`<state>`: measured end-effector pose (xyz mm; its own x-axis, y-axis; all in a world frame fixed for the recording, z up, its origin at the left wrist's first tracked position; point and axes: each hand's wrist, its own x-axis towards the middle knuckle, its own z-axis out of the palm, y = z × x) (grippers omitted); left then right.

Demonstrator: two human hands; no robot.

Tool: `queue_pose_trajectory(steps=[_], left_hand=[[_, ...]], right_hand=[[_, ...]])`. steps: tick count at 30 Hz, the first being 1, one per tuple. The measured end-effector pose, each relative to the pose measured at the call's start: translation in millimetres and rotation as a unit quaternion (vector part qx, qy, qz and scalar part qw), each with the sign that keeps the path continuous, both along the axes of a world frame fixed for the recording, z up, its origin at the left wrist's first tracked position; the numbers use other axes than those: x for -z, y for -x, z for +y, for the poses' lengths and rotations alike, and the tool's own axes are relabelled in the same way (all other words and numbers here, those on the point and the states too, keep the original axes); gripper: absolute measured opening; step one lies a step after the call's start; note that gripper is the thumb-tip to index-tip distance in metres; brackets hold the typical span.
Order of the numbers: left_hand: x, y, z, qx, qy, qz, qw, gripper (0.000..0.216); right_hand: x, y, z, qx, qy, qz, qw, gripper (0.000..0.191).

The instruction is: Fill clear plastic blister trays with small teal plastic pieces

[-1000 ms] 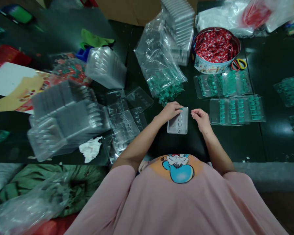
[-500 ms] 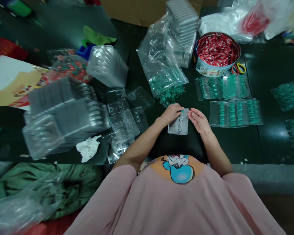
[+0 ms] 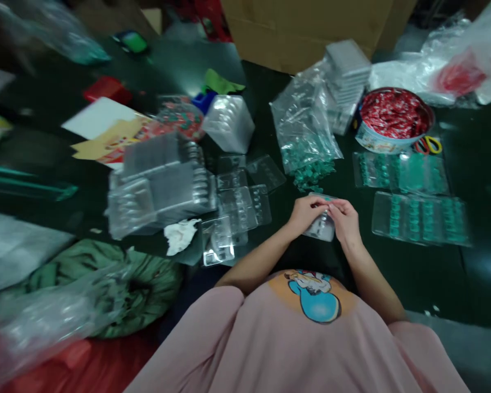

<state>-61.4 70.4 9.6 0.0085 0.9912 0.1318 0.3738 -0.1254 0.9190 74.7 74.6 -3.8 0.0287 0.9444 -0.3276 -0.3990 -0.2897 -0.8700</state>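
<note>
Both hands meet over one small clear blister tray (image 3: 324,226) lying on the dark counter (image 3: 413,273) just in front of the person's body. The left hand (image 3: 306,213) curls its fingers onto the tray's near-left edge, and the right hand (image 3: 346,218) pinches at its top edge, fingertips close to the left hand's; whether a green piece sits between them is too blurred to tell. A hint of green shows at the tray's far rim, but most of its pockets look unfilled.

Taking this tray as the landmark: just beyond it spills a heap of small green pieces (image 3: 311,173) from an open clear bag (image 3: 305,128). To its right lie filled trays (image 3: 419,218), their pockets rowed with green, and more filled trays (image 3: 399,170) lie further back on that side. To its left lie loose empty trays (image 3: 239,202), and further left tall stacks of empty trays (image 3: 159,183). Beyond and right stands a round tin of red sachets (image 3: 393,117) with scissors (image 3: 427,144) beside it.

Judging by this, several trays are done, one is barely begun, and a large stock of empties remains.
</note>
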Motion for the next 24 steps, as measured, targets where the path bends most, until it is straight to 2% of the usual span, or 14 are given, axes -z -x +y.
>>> queue_pose_trajectory(steps=[3, 8, 10, 13, 15, 17, 19, 21, 22, 24], left_hand=[[3.3, 6, -2, 0.027, -0.039, 0.087, 0.995, 0.008], [0.6, 16, -7, 0.033, -0.158, 0.221, 0.962, 0.017], [-5.1, 23, -6, 0.018, -0.184, 0.244, 0.952, 0.020], [-21.9, 49, 5, -0.010, -0.208, 0.276, 0.938, 0.019], [-41.7, 81, 20, -0.048, -0.227, 0.296, 0.927, 0.021], [-69.3, 127, 39, -0.112, -0.243, 0.321, 0.908, 0.017], [-102.2, 181, 61, -0.204, -0.249, 0.322, 0.890, 0.019], [-135.2, 234, 82, -0.282, -0.264, 0.292, 0.875, 0.032], [-149.7, 257, 92, -0.302, -0.269, 0.275, 0.872, 0.041], [-170.5, 295, 108, -0.246, -0.230, 0.266, 0.903, 0.052]], right_hand=[[6.3, 8, -2, 0.022, -0.022, -0.030, 0.999, 0.030], [7.4, 27, -10, 0.036, -0.057, -0.047, 0.997, 0.026], [1.3, 37, -17, 0.008, -0.081, -0.069, 0.994, 0.026], [-11.5, 48, -27, -0.096, -0.121, -0.078, 0.985, 0.036], [-19.1, 48, -29, -0.152, -0.148, -0.086, 0.973, 0.036], [-23.0, 42, -28, -0.168, -0.173, -0.117, 0.963, 0.031], [-21.9, 30, -22, -0.147, -0.184, -0.161, 0.959, 0.026], [-16.1, 15, -15, -0.109, -0.182, -0.195, 0.958, 0.026], [-12.0, 7, -12, -0.089, -0.181, -0.209, 0.957, 0.026], [-3.4, -9, -4, -0.058, -0.184, -0.239, 0.952, 0.027]])
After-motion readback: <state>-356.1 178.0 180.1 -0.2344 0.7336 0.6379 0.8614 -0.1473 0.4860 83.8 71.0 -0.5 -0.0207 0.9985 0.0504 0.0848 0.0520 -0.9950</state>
